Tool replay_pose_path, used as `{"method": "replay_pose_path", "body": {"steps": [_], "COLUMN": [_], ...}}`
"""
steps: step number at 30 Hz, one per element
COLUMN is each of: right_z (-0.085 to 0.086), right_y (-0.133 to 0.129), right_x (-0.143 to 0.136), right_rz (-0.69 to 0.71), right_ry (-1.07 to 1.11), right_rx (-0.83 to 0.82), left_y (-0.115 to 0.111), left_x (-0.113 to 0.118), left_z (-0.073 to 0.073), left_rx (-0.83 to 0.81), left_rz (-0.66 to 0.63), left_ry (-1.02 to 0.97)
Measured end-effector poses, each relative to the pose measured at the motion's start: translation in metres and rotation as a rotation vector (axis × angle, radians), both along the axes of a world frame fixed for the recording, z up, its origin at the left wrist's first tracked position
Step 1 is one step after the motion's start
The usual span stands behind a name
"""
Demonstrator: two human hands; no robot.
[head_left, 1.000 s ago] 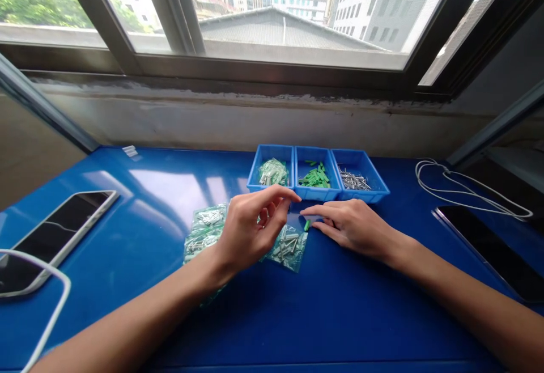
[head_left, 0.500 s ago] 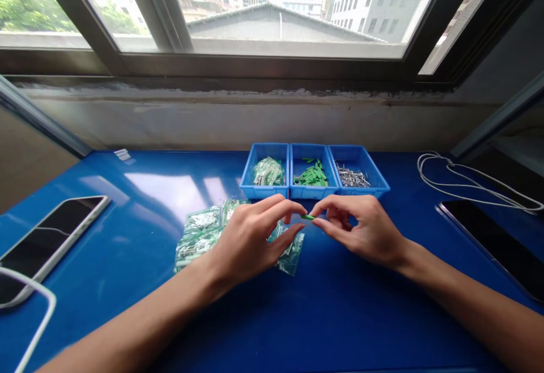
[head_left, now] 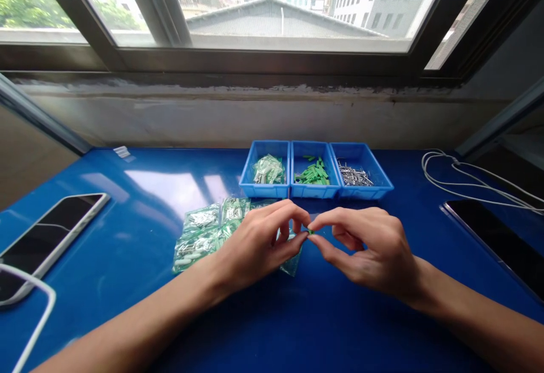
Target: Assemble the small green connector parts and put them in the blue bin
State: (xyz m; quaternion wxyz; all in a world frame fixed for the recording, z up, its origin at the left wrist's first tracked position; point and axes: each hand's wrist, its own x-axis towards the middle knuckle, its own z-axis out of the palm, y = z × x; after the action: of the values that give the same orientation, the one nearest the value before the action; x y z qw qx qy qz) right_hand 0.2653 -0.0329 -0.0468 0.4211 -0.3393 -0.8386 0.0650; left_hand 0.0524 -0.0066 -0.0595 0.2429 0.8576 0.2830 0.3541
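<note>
Between the fingertips of both hands is a small green piece (head_left: 311, 232), mostly covered by the fingers. My left hand (head_left: 263, 240) pinches it from the left, and my right hand (head_left: 368, 245) pinches it from the right. Beneath and beside my left hand lie several clear green-tinted bags (head_left: 202, 218) with small parts inside. Just beyond the hands three blue bins stand side by side: the left bin (head_left: 266, 191) holds bagged parts, the middle bin (head_left: 314, 192) loose green pieces, the right bin (head_left: 368, 193) metal pins or screws.
A phone (head_left: 45, 242) with a white cable (head_left: 49, 293) lies on the blue table (head_left: 272, 333) at the left. At the right are another phone (head_left: 493, 242) and a coiled white cable (head_left: 467, 183). Small clear strips (head_left: 122, 152) lie near the back left edge, below the window.
My left fingertips have closed on the green piece, which only my right hand clearly pinched before. Both hands have come slightly lower in the view.
</note>
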Motion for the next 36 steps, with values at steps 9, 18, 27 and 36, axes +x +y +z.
{"method": "replay_pose_path", "body": {"steps": [9, 18, 27, 36], "right_z": [-0.007, 0.0, 0.002, 0.003], "right_y": [0.01, 0.002, 0.008, 0.019], "right_x": [0.005, 0.002, 0.011, 0.018], "right_rz": [0.034, 0.004, 0.042, 0.059], "right_ry": [-0.023, 0.02, -0.082, -0.159], "right_rx": [-0.187, -0.014, -0.016, -0.038], "left_y": [-0.004, -0.003, -0.004, -0.004], "left_x": [0.001, -0.001, -0.002, -0.005], "left_z": [0.006, 0.003, 0.003, 0.009], "left_rx": [-0.028, -0.043, 0.062, 0.148], "left_rz": [0.036, 0.018, 0.043, 0.112], "left_ry": [-0.095, -0.063, -0.067, -0.206]}}
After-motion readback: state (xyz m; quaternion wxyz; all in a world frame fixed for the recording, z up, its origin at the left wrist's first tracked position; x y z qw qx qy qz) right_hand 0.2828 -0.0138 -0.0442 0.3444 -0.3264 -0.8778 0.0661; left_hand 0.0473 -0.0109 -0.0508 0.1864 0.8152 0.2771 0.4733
